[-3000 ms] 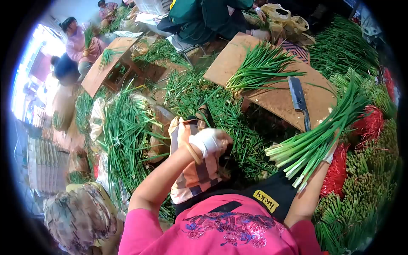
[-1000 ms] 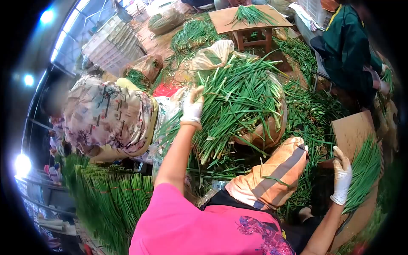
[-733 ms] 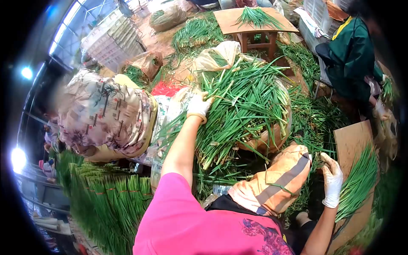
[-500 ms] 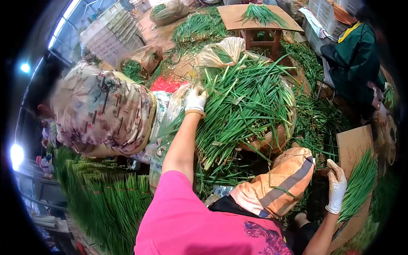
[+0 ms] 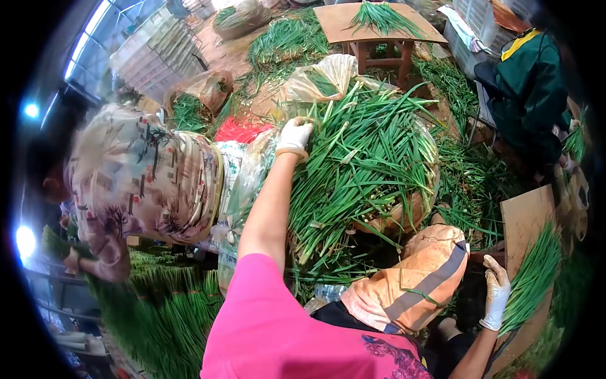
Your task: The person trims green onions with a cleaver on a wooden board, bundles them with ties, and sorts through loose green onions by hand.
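Note:
My left hand (image 5: 295,135), in a white glove, is at the left edge of a big heap of long green chives (image 5: 360,151). Its fingers are bent together against the leaves; what lies between them is hidden. The heap fills a round basket (image 5: 404,215) lined with clear plastic, in front of my knee. My right hand (image 5: 497,287), also gloved, is raised at the right with its fingers loosely bent and apart, holding nothing. Beside it a straightened bunch of chives (image 5: 533,278) lies on a brown board (image 5: 527,208).
A person in a patterned shirt (image 5: 139,170) bends at the left over upright bundles of greens (image 5: 164,309). Another in dark green (image 5: 527,95) sits at the right. A wooden table (image 5: 328,22) with chives stands ahead; loose chives (image 5: 467,183) cover the floor.
My left hand has shifted slightly up to the heap's edge, and the blurred green leaves below it are gone. The person at left has leaned lower, with an arm now showing. My right hand stays nearly still.

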Demonstrator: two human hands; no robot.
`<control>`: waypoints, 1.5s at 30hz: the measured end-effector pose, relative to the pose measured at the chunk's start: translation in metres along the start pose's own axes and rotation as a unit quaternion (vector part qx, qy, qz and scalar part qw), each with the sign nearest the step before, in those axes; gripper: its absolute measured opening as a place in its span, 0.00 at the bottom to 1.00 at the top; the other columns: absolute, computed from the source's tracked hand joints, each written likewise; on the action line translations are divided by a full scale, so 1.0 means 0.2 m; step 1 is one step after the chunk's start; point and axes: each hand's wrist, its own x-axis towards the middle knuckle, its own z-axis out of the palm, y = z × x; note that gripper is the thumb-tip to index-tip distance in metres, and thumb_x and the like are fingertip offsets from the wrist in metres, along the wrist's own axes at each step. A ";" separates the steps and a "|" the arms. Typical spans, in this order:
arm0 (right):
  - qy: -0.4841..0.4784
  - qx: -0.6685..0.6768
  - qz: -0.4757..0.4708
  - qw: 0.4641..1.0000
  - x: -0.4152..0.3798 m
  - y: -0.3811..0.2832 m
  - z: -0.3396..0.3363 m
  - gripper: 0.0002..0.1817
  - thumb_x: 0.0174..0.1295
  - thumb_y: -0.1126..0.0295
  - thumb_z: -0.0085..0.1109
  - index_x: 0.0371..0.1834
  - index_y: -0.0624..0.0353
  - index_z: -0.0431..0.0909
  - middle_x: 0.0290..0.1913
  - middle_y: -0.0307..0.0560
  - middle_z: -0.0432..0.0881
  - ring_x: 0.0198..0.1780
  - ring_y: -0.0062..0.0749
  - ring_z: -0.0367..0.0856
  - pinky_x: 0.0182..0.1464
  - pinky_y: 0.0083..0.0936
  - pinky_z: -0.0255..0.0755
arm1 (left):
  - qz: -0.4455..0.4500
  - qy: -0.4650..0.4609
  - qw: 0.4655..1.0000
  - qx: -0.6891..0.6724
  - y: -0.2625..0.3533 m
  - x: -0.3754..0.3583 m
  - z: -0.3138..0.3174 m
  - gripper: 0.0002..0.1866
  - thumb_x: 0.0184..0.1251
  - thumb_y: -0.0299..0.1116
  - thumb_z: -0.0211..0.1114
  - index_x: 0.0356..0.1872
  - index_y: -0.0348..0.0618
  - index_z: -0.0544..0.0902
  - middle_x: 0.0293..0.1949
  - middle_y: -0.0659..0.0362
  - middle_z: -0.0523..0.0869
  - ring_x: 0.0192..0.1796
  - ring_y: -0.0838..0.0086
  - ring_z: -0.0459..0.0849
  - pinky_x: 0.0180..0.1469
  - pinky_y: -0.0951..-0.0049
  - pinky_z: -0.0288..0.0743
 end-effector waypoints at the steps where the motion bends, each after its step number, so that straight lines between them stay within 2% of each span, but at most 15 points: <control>1: 0.002 -0.017 -0.007 1.000 0.01 0.03 0.00 0.16 0.62 0.77 0.49 0.54 0.65 0.75 0.52 0.44 0.78 0.54 0.26 0.74 0.56 0.19 0.66 | 0.005 0.012 1.000 -0.006 0.05 -0.06 0.04 0.32 0.53 0.46 0.69 0.57 0.40 0.74 0.51 0.48 0.80 0.52 0.66 0.78 0.56 0.72 0.68; 3: 0.010 -0.016 -0.020 1.000 0.03 0.03 0.01 0.17 0.60 0.81 0.48 0.53 0.65 0.76 0.50 0.44 0.78 0.52 0.26 0.75 0.56 0.19 0.67 | 0.103 0.020 0.994 -0.010 -0.16 0.06 0.17 0.38 0.53 0.45 0.70 0.63 0.37 0.67 0.54 0.48 0.79 0.56 0.65 0.76 0.59 0.72 0.66; 4: 0.013 -0.016 -0.026 0.999 0.04 0.01 0.03 0.18 0.60 0.83 0.47 0.53 0.65 0.76 0.49 0.44 0.79 0.51 0.26 0.75 0.56 0.20 0.67 | 0.142 0.042 0.978 0.145 -0.10 -0.02 0.18 0.42 0.52 0.44 0.70 0.67 0.36 0.61 0.56 0.49 0.77 0.58 0.66 0.75 0.61 0.73 0.65; 9: 0.027 -0.006 -0.020 0.999 0.05 0.00 0.03 0.18 0.60 0.83 0.46 0.53 0.65 0.76 0.50 0.44 0.78 0.52 0.26 0.75 0.56 0.20 0.67 | 0.002 0.040 0.998 -0.037 -0.26 0.14 0.11 0.19 0.56 0.42 0.64 0.43 0.38 0.83 0.38 0.52 0.86 0.42 0.66 0.84 0.47 0.71 0.74; 13: 0.036 -0.035 -0.024 0.998 0.04 0.10 -0.02 0.18 0.60 0.82 0.46 0.54 0.64 0.75 0.51 0.44 0.78 0.53 0.26 0.75 0.58 0.20 0.66 | 0.032 0.205 0.977 -0.039 -0.24 0.14 0.06 0.16 0.54 0.37 0.63 0.40 0.36 0.83 0.32 0.52 0.86 0.33 0.71 0.80 0.40 0.72 0.73; 16: 0.029 -0.037 -0.017 0.999 0.02 0.17 -0.04 0.18 0.61 0.81 0.46 0.54 0.64 0.75 0.52 0.44 0.78 0.53 0.26 0.75 0.58 0.21 0.65 | -0.001 0.222 0.972 -0.081 -0.24 0.16 0.03 0.16 0.54 0.37 0.64 0.40 0.37 0.83 0.31 0.53 0.85 0.32 0.70 0.80 0.39 0.71 0.73; 21: 0.010 -0.024 0.019 0.999 -0.01 0.28 -0.04 0.19 0.60 0.82 0.45 0.55 0.64 0.75 0.52 0.44 0.78 0.53 0.27 0.75 0.58 0.22 0.65 | -0.016 0.101 0.994 -0.023 -0.34 0.33 0.10 0.32 0.55 0.48 0.70 0.55 0.36 0.76 0.54 0.51 0.79 0.56 0.68 0.74 0.60 0.71 0.63; 25: 0.011 -0.021 0.034 0.999 -0.04 0.32 -0.05 0.20 0.58 0.82 0.45 0.54 0.64 0.76 0.52 0.45 0.79 0.51 0.27 0.76 0.57 0.22 0.66 | -0.047 0.048 0.986 -0.153 -0.13 0.24 0.09 0.29 0.55 0.50 0.69 0.49 0.35 0.77 0.38 0.61 0.82 0.40 0.74 0.77 0.46 0.72 0.71; 28: 0.013 -0.022 0.039 0.999 -0.06 0.36 -0.05 0.20 0.58 0.82 0.45 0.54 0.63 0.76 0.52 0.45 0.79 0.50 0.26 0.76 0.56 0.21 0.67 | 0.054 0.022 0.997 0.041 -0.11 0.18 0.18 0.24 0.54 0.46 0.70 0.44 0.36 0.80 0.36 0.59 0.83 0.38 0.75 0.78 0.42 0.73 0.71; 29: 0.011 -0.027 0.038 0.999 -0.06 0.37 -0.05 0.20 0.58 0.82 0.45 0.54 0.63 0.76 0.52 0.45 0.79 0.50 0.26 0.76 0.55 0.21 0.67 | 0.019 0.018 0.995 0.091 -0.06 0.11 0.16 0.20 0.53 0.41 0.70 0.42 0.35 0.81 0.35 0.59 0.84 0.35 0.76 0.78 0.39 0.73 0.72; 33: 0.018 -0.021 0.065 0.998 -0.07 0.35 -0.06 0.20 0.57 0.82 0.45 0.53 0.63 0.76 0.51 0.45 0.80 0.49 0.26 0.77 0.55 0.21 0.67 | 0.012 0.097 0.994 -0.039 -0.09 0.19 0.12 0.18 0.51 0.40 0.68 0.38 0.37 0.82 0.31 0.56 0.85 0.31 0.71 0.81 0.37 0.73 0.73; 36: 0.029 -0.023 0.072 0.997 -0.08 0.42 -0.08 0.20 0.57 0.83 0.45 0.53 0.64 0.77 0.50 0.45 0.80 0.49 0.27 0.77 0.55 0.21 0.67 | 0.151 0.164 0.974 0.048 -0.13 0.33 0.15 0.17 0.52 0.38 0.67 0.39 0.36 0.82 0.32 0.51 0.86 0.32 0.66 0.82 0.38 0.70 0.74; 40: 0.030 -0.043 0.063 0.997 -0.10 0.46 -0.08 0.20 0.56 0.84 0.45 0.52 0.64 0.77 0.50 0.45 0.80 0.48 0.26 0.77 0.54 0.20 0.68 | 0.164 0.146 0.961 0.166 0.16 0.34 0.19 0.22 0.53 0.47 0.64 0.41 0.39 0.83 0.38 0.43 0.84 0.43 0.53 0.82 0.46 0.63 0.73; 41: 0.035 -0.020 0.068 0.997 -0.10 0.45 -0.07 0.20 0.56 0.84 0.45 0.52 0.64 0.77 0.50 0.45 0.80 0.48 0.26 0.77 0.53 0.20 0.68 | 0.113 0.084 0.970 0.197 0.23 0.34 0.22 0.24 0.56 0.44 0.65 0.47 0.35 0.80 0.41 0.48 0.85 0.43 0.60 0.82 0.45 0.69 0.73; 45: 0.037 -0.018 0.060 0.997 -0.06 0.44 -0.05 0.19 0.56 0.83 0.45 0.51 0.64 0.78 0.49 0.45 0.80 0.46 0.26 0.78 0.50 0.19 0.68 | 0.000 -0.042 0.967 0.251 0.31 0.46 0.42 0.47 0.47 0.62 0.67 0.59 0.32 0.69 0.53 0.42 0.78 0.58 0.59 0.75 0.58 0.65 0.68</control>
